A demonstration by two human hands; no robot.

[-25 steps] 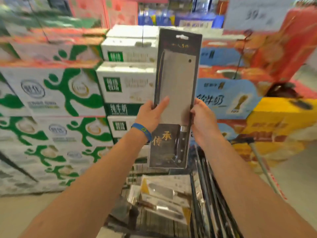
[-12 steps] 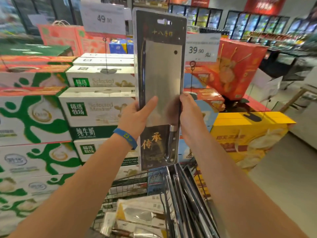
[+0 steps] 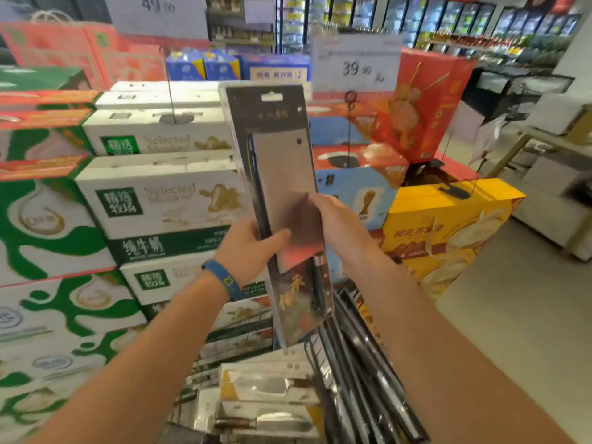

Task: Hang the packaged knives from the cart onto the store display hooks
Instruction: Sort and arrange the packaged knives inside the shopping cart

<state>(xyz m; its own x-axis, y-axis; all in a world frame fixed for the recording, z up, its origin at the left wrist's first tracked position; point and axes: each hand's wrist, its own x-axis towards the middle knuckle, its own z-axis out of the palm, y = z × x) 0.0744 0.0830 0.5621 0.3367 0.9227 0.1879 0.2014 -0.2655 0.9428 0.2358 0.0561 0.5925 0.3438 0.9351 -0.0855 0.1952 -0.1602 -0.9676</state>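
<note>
The person holds 1 packaged knife (image 3: pixel 282 193) upright in front of them, above the cart (image 3: pixel 362 357). The left hand (image 3: pixel 246 251) grips its left edge with the thumb on the front, and the right hand (image 3: pixel 339 222) grips the right edge. The 2 hands are apart, with the package between them. The hang slot (image 3: pixel 271 97) at the top is free, so this knife is not yet hung. At least 2 more packages (image 3: pixel 266 389) lie in the cart, so most of the work seems to be left. No display hook is visible (only stacked milk boxes (image 3: pixel 160 193) and a price sign (image 3: pixel 355 68) ahead). The fingers behind the package are hidden, the print on the card is blurred, and the cart is cut off at the lower edge.
</note>
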